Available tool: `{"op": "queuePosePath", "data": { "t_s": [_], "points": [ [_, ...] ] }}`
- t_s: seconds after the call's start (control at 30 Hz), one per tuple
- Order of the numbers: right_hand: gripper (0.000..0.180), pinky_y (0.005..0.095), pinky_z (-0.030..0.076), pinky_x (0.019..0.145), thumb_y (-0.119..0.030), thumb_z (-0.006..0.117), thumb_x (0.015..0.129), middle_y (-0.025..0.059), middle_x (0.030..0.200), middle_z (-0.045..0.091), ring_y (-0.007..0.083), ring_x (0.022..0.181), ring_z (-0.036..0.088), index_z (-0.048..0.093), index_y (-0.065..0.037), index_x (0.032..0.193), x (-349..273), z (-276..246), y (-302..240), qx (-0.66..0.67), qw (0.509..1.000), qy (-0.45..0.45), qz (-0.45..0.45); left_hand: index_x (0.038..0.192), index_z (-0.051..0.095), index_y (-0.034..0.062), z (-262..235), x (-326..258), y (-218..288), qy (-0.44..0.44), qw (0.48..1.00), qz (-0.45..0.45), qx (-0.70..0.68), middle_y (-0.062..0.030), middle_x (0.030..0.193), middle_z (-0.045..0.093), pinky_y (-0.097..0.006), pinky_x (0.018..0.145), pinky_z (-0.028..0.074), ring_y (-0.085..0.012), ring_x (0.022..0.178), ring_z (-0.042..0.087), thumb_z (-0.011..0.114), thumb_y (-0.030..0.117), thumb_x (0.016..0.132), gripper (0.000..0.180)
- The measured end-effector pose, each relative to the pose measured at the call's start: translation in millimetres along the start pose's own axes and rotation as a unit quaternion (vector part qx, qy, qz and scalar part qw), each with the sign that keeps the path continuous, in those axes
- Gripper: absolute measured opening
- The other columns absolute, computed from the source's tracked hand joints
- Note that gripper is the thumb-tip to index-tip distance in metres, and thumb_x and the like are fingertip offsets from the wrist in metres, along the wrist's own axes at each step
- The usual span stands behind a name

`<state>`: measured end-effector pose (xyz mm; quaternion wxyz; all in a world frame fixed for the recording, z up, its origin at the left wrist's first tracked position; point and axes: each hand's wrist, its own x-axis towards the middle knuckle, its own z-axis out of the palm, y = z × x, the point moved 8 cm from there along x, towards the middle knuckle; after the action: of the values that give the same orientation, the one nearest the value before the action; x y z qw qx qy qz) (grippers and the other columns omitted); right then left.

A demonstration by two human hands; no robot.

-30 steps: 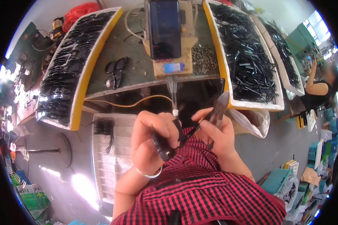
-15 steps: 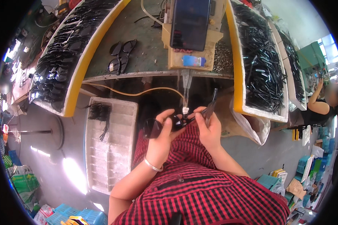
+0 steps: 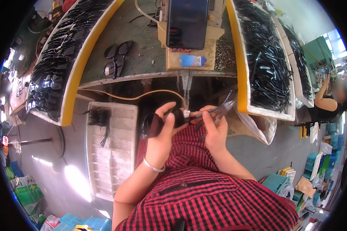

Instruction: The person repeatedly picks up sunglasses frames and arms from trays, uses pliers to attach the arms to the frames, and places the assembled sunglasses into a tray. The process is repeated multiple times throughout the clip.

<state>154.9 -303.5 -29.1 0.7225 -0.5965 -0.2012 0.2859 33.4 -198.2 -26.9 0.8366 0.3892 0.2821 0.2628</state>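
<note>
My left hand [image 3: 162, 131] is closed around a dark sunglasses front [image 3: 154, 125], its lenses toward the left. My right hand [image 3: 215, 133] pinches thin black temple arms [image 3: 223, 107], whose ends stick up to the right. One dark arm reaches left from these fingers to the edge of the sunglasses front. Between my hands, a narrow metal tool with a white-wrapped tip [image 3: 186, 113] hangs below the bench edge, close to the joint. My fingers hide where the parts meet.
A long yellow-sided tray of sunglasses fronts [image 3: 71, 88] stands left, one of temple arms [image 3: 241, 77] right. On the bench are sunglasses [image 3: 117, 59] and a phone [image 3: 187, 23] on a wooden block. A white compartment tray [image 3: 112, 154] lies lower left. A co-worker [image 3: 327, 100] sits far right.
The temple arms in my right hand have tilted further to the right. Both hands remain close together at the tool tip. The whole view has shifted slightly.
</note>
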Motion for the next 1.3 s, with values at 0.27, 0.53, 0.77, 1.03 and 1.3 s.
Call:
{"op": "queuePosePath", "data": {
  "t_s": [0.27,0.53,0.77,1.03,1.3],
  "points": [
    [0.018,0.0291,0.052,0.078,-0.014,0.053,0.099,0.0174,0.100,0.069,0.0193,0.085,0.066,0.054,0.000,0.111,-4,-1,11,0.103,0.994,0.017,0.032,0.137,0.039,0.0003,1,-2,4,-0.029,0.999,0.029,0.026,-0.0216,0.128,0.054,-0.042,0.098,0.050,-0.0273,0.117,0.058,0.046,0.022,0.102,0.042],
    [0.019,0.0317,0.055,0.078,-0.016,0.053,0.100,0.0195,0.102,0.069,0.0222,0.086,0.067,0.053,0.000,0.111,-7,-2,14,0.133,0.990,0.028,0.045,0.135,0.040,-0.0007,-2,1,0,-0.037,0.999,0.016,-0.003,-0.0220,0.129,0.054,-0.044,0.100,0.049,-0.0279,0.117,0.057,0.049,0.024,0.101,0.043],
    [0.018,0.0349,0.056,0.080,-0.014,0.052,0.100,0.0209,0.102,0.068,0.0239,0.089,0.068,0.052,-0.001,0.112,-7,-1,17,0.178,0.981,0.029,0.071,0.131,0.042,-0.0017,-5,1,-4,-0.030,0.999,0.013,-0.020,-0.0210,0.127,0.054,-0.047,0.101,0.048,-0.0278,0.117,0.057,0.050,0.021,0.101,0.039],
    [0.018,0.0388,0.056,0.083,-0.014,0.051,0.100,0.0217,0.103,0.067,0.0257,0.091,0.068,0.052,-0.001,0.112,-6,-1,19,0.206,0.974,0.030,0.091,0.130,0.044,-0.0016,-3,2,-3,-0.036,0.999,0.012,-0.028,-0.0200,0.125,0.055,-0.048,0.101,0.048,-0.0274,0.116,0.057,0.049,0.020,0.101,0.036],
    [0.018,0.0395,0.056,0.084,-0.015,0.051,0.100,0.0220,0.103,0.067,0.0268,0.091,0.068,0.052,-0.001,0.111,-8,-1,24,0.217,0.967,0.037,0.125,0.130,0.044,-0.0017,-7,1,-5,-0.033,0.998,0.000,-0.047,-0.0180,0.126,0.054,-0.047,0.100,0.049,-0.0269,0.115,0.058,0.047,0.018,0.101,0.035]
  ]
}}
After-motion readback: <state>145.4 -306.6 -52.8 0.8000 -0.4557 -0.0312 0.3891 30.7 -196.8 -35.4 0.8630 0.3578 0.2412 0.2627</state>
